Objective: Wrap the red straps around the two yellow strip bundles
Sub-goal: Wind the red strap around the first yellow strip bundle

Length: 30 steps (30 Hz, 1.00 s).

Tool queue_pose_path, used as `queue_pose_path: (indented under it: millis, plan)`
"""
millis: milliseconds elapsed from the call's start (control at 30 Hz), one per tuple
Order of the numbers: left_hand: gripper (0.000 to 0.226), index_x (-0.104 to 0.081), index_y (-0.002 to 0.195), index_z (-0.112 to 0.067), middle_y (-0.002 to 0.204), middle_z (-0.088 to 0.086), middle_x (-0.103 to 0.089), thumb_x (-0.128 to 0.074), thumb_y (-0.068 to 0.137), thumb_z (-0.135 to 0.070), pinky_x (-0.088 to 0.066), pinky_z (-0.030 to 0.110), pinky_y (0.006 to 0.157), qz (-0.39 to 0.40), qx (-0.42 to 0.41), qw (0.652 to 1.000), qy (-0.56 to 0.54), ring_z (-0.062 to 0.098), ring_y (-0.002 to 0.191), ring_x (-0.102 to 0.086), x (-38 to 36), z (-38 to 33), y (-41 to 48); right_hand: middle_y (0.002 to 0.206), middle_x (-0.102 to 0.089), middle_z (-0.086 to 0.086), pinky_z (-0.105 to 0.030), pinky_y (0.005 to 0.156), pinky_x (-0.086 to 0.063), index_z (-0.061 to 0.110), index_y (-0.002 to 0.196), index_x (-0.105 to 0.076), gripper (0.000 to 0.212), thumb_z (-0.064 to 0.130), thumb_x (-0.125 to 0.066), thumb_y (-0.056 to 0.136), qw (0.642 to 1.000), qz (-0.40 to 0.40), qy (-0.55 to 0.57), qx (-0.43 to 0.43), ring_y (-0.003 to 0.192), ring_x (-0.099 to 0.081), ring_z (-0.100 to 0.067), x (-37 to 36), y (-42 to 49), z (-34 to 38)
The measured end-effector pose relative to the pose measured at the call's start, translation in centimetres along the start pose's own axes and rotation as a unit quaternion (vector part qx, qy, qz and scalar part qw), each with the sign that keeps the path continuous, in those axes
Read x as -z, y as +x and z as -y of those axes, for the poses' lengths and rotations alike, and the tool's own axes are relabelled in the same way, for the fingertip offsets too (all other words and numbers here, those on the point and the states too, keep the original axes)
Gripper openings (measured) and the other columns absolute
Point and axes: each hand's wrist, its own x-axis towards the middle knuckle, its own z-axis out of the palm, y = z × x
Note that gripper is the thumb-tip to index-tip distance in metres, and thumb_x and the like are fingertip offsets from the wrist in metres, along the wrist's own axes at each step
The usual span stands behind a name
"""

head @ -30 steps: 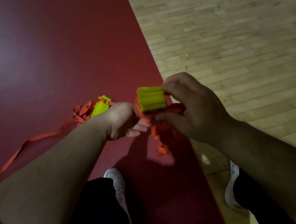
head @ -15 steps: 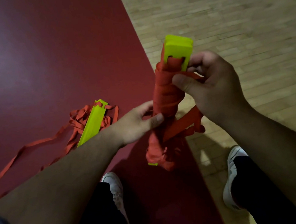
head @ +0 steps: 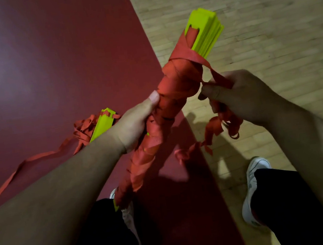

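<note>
The bundle (head: pixel 203 28) now tilts further toward upper right. Your left hand (head: pixel 134 124) grips its wrapped middle; your right hand (head: pixel 241 95) pinches the limp strap (head: pixel 219 77). Likely stiff, light: hold mid-length.

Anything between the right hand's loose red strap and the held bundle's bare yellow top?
Nothing visible. The loose red fabric strap runs free from the right hand to the wrap; the bare end of the yellow strip bundle sits above. The left hand grips lower down.

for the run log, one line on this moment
left hand grips wrapped bundle | right hand holds strap tail | second bundle on floor
</note>
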Motion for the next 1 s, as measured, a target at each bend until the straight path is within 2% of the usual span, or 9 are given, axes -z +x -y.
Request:
queue_pose_path:
  millis: [167, 300, 367, 533, 700, 767, 833, 900, 1000]
  plan:
    - [0.107, -0.044, 0.123, -0.02, 0.088, -0.003, -0.067, -0.077, 0.042, -0.082, -0.057, 0.032, 0.067, 0.063, -0.065, 0.989, 0.118, 0.007, 0.069, -0.066, 1.1, -0.9, 0.0, 0.059, -0.06, -0.002, -0.024, 0.055, -0.048, 0.018, 0.08, -0.067, 0.025, 0.015, -0.054, 0.102, 0.998, 0.003, 0.065, -0.013, 0.058, -0.061, -0.017, -0.9, 0.4, -0.1]
    - [0.094, -0.043, 0.122, -0.017, 0.086, -0.009, -0.066, -0.094, 0.049, -0.044, -0.057, 0.038, 0.069, 0.093, -0.057, 0.986, 0.125, 0.01, 0.073, -0.063, 1.0, -1.4, -0.4, 0.064, -0.058, 0.006, -0.031, 0.068, -0.047, 0.033, 0.072, -0.072, 0.033, 0.019, -0.059, 0.099, 0.997, -0.045, 0.063, -0.015, 0.058, -0.05, -0.007, -0.5, 1.0, -0.8]
    - [0.071, -0.047, 0.121, -0.015, 0.082, -0.008, -0.065, -0.08, 0.059, -0.028, -0.054, 0.036, 0.068, 0.075, -0.061, 0.988, 0.118, 0.01, 0.069, -0.06, 1.1, -1.5, -0.5, 0.079, -0.067, 0.006, -0.026, 0.074, -0.049, 0.033, 0.084, -0.075, 0.017, 0.036, -0.062, 0.095, 0.998, -0.019, 0.05, -0.019, 0.065, -0.056, -0.002, -0.3, 0.9, -1.0]
    - [0.048, -0.058, 0.109, -0.02, 0.085, 0.003, -0.058, -0.069, 0.063, -0.03, -0.052, 0.032, 0.057, 0.031, -0.059, 0.998, 0.016, 0.014, 0.06, -0.059, 1.7, -1.5, -0.5, 0.083, -0.055, -0.008, -0.042, 0.082, -0.044, 0.028, 0.085, -0.076, 0.056, 0.06, -0.032, 0.096, 0.983, 0.021, 0.182, -0.014, 0.073, -0.051, -0.016, -0.8, 0.6, -0.8]
    - [0.045, -0.065, 0.1, -0.018, 0.086, 0.012, -0.054, -0.084, 0.062, -0.033, -0.056, 0.035, 0.063, 0.04, -0.06, 0.997, -0.042, 0.023, 0.067, -0.061, 2.9, -1.5, -0.4, 0.085, -0.069, -0.01, -0.035, 0.077, -0.049, 0.023, 0.076, -0.071, 0.04, 0.055, -0.056, 0.094, 0.995, 0.036, 0.089, 0.036, 0.071, -0.064, -0.011, -0.9, 0.7, -0.1]
    - [0.063, -0.065, 0.108, -0.003, 0.089, 0.018, -0.061, -0.084, 0.065, -0.046, -0.055, 0.037, 0.072, 0.032, -0.065, 0.997, -0.012, 0.029, 0.08, -0.065, 2.9, -1.6, -0.3, 0.089, -0.075, -0.008, -0.038, 0.083, -0.052, 0.024, 0.079, -0.073, 0.03, 0.042, -0.057, 0.098, 0.997, 0.045, 0.052, 0.044, 0.08, -0.07, -0.015, -0.9, 0.7, -0.1]
    - [0.076, -0.057, 0.113, 0.011, 0.094, 0.024, -0.063, -0.079, 0.072, -0.049, -0.055, 0.037, 0.078, 0.026, -0.076, 0.997, 0.012, 0.033, 0.087, -0.066, 2.6, -1.8, -0.3, 0.076, -0.074, -0.008, -0.033, 0.072, -0.054, 0.021, 0.087, -0.072, 0.02, 0.027, -0.057, 0.1, 0.995, 0.064, 0.066, 0.029, 0.069, -0.068, -0.017, -1.1, 0.6, 0.0]
    - [0.056, -0.06, 0.11, 0.006, 0.09, 0.022, -0.067, -0.07, 0.082, -0.041, -0.056, 0.04, 0.08, 0.003, -0.076, 0.997, -0.002, 0.031, 0.084, -0.068, 2.1, -2.1, -0.4, 0.064, -0.067, -0.003, -0.024, 0.055, -0.049, 0.021, 0.093, -0.071, 0.015, 0.028, -0.059, 0.097, 0.992, 0.079, 0.093, 0.005, 0.056, -0.061, -0.013, -1.4, 0.4, 0.1]
    - [0.046, -0.064, 0.108, -0.003, 0.084, 0.016, -0.067, -0.051, 0.087, -0.041, -0.055, 0.041, 0.073, -0.028, -0.044, 0.998, -0.033, 0.03, 0.074, -0.065, 1.6, -2.6, -0.3, 0.073, -0.072, -0.003, -0.025, 0.055, -0.051, 0.027, 0.087, -0.073, 0.01, 0.035, -0.066, 0.088, 0.992, 0.084, 0.095, -0.008, 0.061, -0.066, -0.016, -1.7, 0.4, 0.0]
